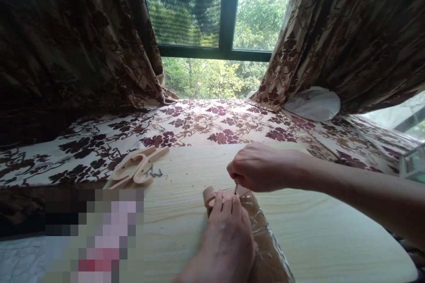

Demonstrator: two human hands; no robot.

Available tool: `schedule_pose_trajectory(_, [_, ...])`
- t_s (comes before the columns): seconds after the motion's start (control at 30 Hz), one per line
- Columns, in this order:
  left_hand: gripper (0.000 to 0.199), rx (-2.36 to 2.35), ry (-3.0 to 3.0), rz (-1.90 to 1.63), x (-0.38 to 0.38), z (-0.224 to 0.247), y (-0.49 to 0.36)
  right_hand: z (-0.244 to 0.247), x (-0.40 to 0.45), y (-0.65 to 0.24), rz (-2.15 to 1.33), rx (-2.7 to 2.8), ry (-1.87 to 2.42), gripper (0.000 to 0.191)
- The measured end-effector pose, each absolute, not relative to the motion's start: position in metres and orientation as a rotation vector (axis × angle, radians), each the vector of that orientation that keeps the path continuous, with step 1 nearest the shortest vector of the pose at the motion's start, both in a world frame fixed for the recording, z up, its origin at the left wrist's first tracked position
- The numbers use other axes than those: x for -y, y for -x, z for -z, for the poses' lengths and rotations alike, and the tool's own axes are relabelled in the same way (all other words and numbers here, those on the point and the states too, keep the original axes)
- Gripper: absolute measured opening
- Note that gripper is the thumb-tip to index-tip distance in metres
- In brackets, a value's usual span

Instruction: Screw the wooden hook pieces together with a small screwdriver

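Observation:
My right hand (254, 167) is closed around a screwdriver (236, 187); its handle is hidden in the fist and the thin metal shaft points down. The tip meets a pale wooden piece with a curled end (208, 196) close to my left fingertips. My left hand (229, 225) holds this piece down with its fingers stretched over it, covering much of it. Under the left hand lies a brown block wrapped in shiny clear film or tape (268, 247). Whether a screw sits under the tip is too small to tell.
Several similar curved wooden pieces (139, 168) lie at the left of the pale wooden tabletop (175, 234), with loose screws (154, 171) beside them. Behind are a flower-patterned cloth (219, 119), curtains, a window and a white plastic bag (315, 102). A blurred-out patch covers the lower left.

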State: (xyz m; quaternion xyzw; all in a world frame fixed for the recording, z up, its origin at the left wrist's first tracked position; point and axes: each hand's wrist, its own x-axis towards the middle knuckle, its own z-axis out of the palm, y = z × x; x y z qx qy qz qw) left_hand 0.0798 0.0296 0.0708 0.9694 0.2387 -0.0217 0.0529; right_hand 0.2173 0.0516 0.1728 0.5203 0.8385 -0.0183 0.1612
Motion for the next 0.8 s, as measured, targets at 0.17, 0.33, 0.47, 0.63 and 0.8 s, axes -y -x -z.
schedule_pose_trajectory(0.17, [0.022, -0.583, -2.85, -0.548, -0.04, -0.083, -0.05, -0.167, -0.049, -0.22, 0.033, -2.409, -1.538, 0.017])
schedule_pose_trajectory(0.33, [0.037, -0.855, -2.557, -0.712, -0.056, -0.086, -0.031, -0.164, -0.046, -0.223, 0.021, -2.447, -1.529, 0.019])
schedule_pose_trajectory(0.47, [0.053, -0.861, -2.073, -0.659, -0.071, -0.068, -0.032, -0.163, -0.047, -0.222, -0.002, -2.453, -1.518, 0.02])
schedule_pose_trajectory(0.63, [0.068, -0.826, -1.692, -0.745, -0.084, -0.037, -0.033, -0.161, -0.047, -0.221, -0.014, -2.458, -1.528, 0.021])
schedule_pose_trajectory(0.8, [0.064, -0.782, -1.694, -0.649, -0.086, -0.028, -0.037, -0.161, -0.047, -0.221, 0.005, -2.469, -1.539, 0.022])
